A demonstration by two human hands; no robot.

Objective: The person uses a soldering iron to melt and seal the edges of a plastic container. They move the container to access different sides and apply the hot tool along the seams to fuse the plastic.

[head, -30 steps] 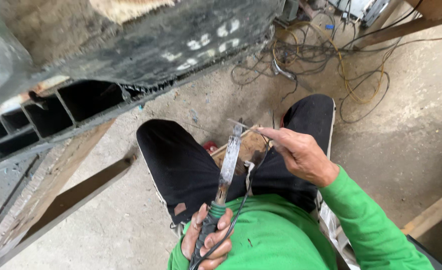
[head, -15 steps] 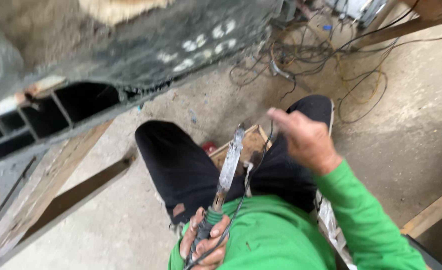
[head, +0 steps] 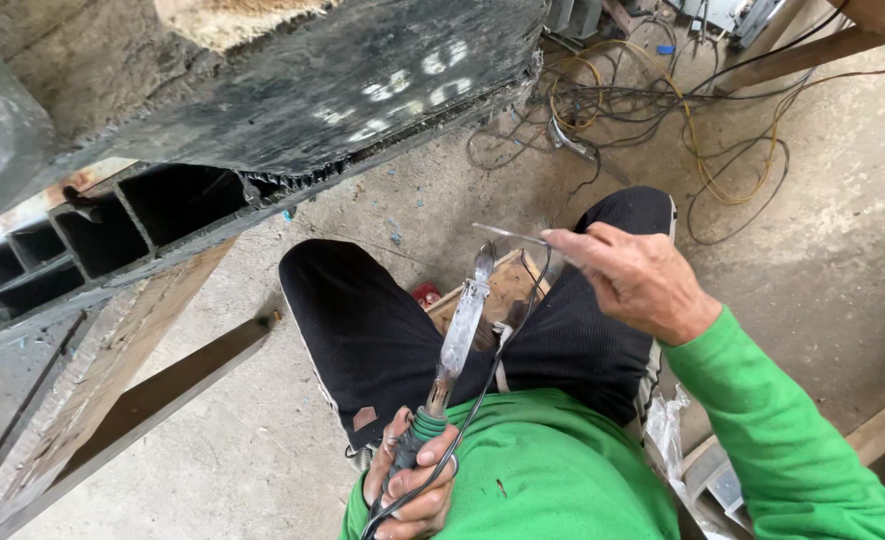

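Rough concrete floor [head: 822, 260] is strewn with tangled cables [head: 662, 120] beyond the knees; a black ribbed panel [head: 292, 110] is propped on timber at the left; a soldering iron [head: 459, 330] is gripped by its green handle in the closed left hand [head: 412, 485], tip pointing away; a thin clear strip [head: 510, 235] is pinched in the right hand [head: 637, 280], just beside the tip.

Bare concrete floor [head: 842, 250] in daylight, a tangle of wires [head: 662, 110] at the far side, wooden beams [head: 152, 390] slanting under a black hollow panel [head: 292, 90]
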